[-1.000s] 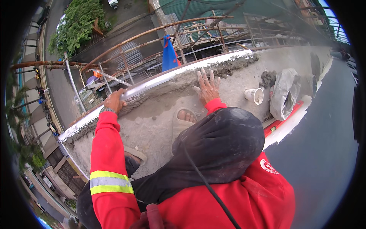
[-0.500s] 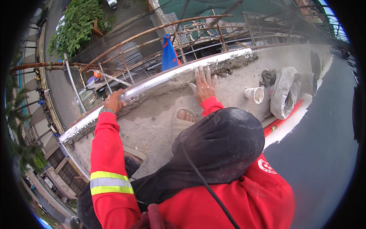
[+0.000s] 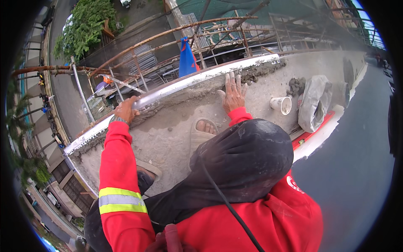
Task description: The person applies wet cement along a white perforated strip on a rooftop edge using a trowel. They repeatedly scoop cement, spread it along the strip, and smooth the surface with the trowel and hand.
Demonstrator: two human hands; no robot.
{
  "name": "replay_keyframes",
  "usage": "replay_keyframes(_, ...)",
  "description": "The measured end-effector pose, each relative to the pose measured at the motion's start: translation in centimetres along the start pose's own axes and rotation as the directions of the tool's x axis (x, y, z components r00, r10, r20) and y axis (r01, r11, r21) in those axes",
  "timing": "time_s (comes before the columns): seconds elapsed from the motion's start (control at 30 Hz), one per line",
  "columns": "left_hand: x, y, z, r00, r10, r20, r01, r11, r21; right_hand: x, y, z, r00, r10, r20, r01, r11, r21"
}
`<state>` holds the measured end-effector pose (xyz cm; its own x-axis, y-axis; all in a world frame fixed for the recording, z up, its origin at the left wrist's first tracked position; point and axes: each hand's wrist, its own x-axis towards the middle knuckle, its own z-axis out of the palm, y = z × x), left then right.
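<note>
Left hand [image 3: 126, 111]: from my remote seat I see its fingers close together, curled over the bar [image 3: 176, 87]; their undersides are hidden from me.
Bar: it lies under the left fingers, along the edge of the ledge [image 3: 166, 145], and runs on past the right fingertips. I judge it stiff, fairly light for its length, and slippery on its smooth face; I would hold it by both long edges, hands well apart, so it cannot twist.
Right hand [image 3: 233, 94]: fingers spread, pinching nothing, tips at the bar's near edge; how hard they press I cannot tell.
Mortar [image 3: 255, 74]: dark and crumbly, just right of the right fingertips.
Cup [image 3: 276, 103]: right of those fingers, nearer the wrist's level.
Sack [image 3: 314, 103]: farther right of them, past the cup.
</note>
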<state>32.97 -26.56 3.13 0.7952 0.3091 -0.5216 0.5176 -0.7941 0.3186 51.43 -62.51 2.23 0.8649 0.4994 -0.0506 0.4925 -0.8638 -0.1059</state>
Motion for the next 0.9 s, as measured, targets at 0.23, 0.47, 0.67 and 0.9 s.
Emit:
replay_keyframes(0.23, 0.4, -0.2, 0.4, 1.0, -0.017, 0.004, 0.017, 1.0, 0.01, -1.8, -3.7, 0.5, 0.93, -0.355, 0.09, 0.348, 0.933, 0.086)
replay_keyframes(0.47, 0.1, -0.2, 0.2, 0.999, 0.038, -0.022, -0.039, 0.999, -0.033, 0.7, 2.1, -0.9, 0.998, -0.061, 0.016, 0.062, 0.997, -0.055)
replay_keyframes(0.67, 0.0, 0.0, 0.0, 0.999, 0.036, -0.033, -0.037, 0.999, -0.03, -0.8, -3.1, 0.2, 0.963, -0.257, 0.076, 0.246, 0.961, 0.124)
replay_keyframes(0.9, -0.1, 0.1, -0.2, 1.0, 0.005, -0.005, -0.005, 0.998, -0.058, -1.1, -3.1, 0.0, 0.923, -0.37, 0.105, 0.368, 0.929, 0.038)
